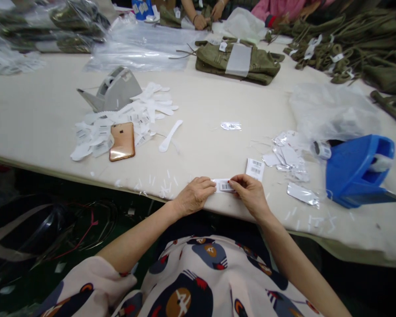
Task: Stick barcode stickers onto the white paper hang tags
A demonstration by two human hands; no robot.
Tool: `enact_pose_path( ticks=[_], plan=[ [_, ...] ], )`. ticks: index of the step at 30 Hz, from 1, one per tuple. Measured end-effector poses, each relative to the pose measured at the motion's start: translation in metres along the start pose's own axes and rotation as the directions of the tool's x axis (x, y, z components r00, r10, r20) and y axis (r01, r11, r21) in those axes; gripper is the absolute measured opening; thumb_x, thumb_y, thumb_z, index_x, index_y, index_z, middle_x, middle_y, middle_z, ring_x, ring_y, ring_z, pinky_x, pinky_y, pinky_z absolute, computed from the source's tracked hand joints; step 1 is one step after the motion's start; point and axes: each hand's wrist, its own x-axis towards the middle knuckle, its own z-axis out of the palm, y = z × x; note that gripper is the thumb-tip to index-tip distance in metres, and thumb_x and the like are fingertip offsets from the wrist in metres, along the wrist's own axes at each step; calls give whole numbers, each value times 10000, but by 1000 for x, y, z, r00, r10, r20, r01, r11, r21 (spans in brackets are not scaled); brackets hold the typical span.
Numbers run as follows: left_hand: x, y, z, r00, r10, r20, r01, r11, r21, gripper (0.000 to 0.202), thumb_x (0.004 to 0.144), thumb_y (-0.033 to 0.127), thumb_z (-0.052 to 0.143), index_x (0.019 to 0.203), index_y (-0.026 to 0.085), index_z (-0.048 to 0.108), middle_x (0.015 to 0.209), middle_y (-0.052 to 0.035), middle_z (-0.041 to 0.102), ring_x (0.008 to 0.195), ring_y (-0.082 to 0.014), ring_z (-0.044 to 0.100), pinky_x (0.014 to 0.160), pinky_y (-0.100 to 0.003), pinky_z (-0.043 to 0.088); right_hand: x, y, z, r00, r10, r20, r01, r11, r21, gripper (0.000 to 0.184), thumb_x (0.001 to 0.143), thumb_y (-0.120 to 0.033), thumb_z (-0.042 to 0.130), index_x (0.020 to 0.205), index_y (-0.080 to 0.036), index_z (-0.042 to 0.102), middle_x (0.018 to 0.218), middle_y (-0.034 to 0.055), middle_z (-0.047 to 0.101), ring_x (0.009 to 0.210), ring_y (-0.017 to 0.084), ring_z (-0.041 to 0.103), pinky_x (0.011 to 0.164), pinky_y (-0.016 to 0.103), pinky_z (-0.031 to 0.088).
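A small white barcode label lies at the near edge of the cream table, held between both hands. My left hand pinches its left end with fingers closed. My right hand pinches the right end the same way. Just beyond the right hand lies a second barcode tag, flat on the table. Small white paper scraps are scattered left of my left hand.
A rose-gold phone rests on a heap of white tags beside a grey tape dispenser. A blue tape dispenser and clear bags stand at right. Folded olive garments lie farther back, where other people's hands work.
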Motion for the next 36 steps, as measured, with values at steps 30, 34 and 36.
enact_pose_path(
  ticks=[30,34,36],
  plan=[
    [3,5,-6,997,13,82,-20,996,88,328,881,157,349,1182,159,477,1062,-79,566,1018,-193,451,854,-324,396,4,0,3,990,-139,-11,131,951,-279,233,729,-394,553,723,-170,620,652,21,628,567,141,545,570,267,421],
    [3,6,-5,994,17,109,-32,991,131,336,888,177,344,1204,169,458,1060,-87,554,1023,-192,448,844,-332,396,3,-1,4,985,-169,-14,156,934,-323,219,736,-376,547,724,-171,622,648,14,626,573,135,545,593,259,420],
    [3,6,-5,993,13,117,-30,989,145,335,891,184,339,1204,172,456,1062,-87,549,1027,-193,444,843,-334,394,2,-1,4,982,-190,-19,171,920,-354,207,743,-364,545,735,-173,624,654,11,628,581,134,549,607,257,420]
  ],
)
